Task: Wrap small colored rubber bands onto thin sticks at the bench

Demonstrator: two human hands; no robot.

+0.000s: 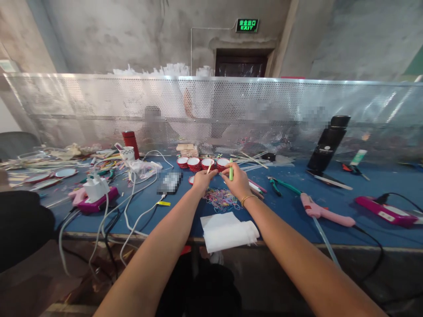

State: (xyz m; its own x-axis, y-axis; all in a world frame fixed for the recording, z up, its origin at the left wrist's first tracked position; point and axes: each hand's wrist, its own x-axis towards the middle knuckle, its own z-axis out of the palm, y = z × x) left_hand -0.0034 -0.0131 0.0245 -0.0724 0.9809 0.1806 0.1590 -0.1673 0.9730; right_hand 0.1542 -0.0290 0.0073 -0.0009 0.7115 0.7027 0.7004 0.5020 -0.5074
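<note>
My left hand point(202, 181) is closed on a thin pale stick point(209, 166) that points up from its fingers. Close beside it, my right hand point(238, 180) grips a light green pen point(231, 171), held nearly upright. The fingertips of both hands almost meet; what lies between them is too small to make out. Just behind the hands is a row of small red cups point(194, 164) with white insides. Below the hands lies a loose heap of colourful rubber bands point(220, 199). Nearer the table edge rests folded white sheet material point(228, 231).
Left, white cables point(134, 207) trail over the edge near a purple power strip point(99, 200) and a phone point(169, 182). Right are pliers point(286, 185), a pink glue gun point(325, 213) and a tilted black holder point(327, 145). A perforated metal screen point(280, 110) stands behind the blue table point(185, 215).
</note>
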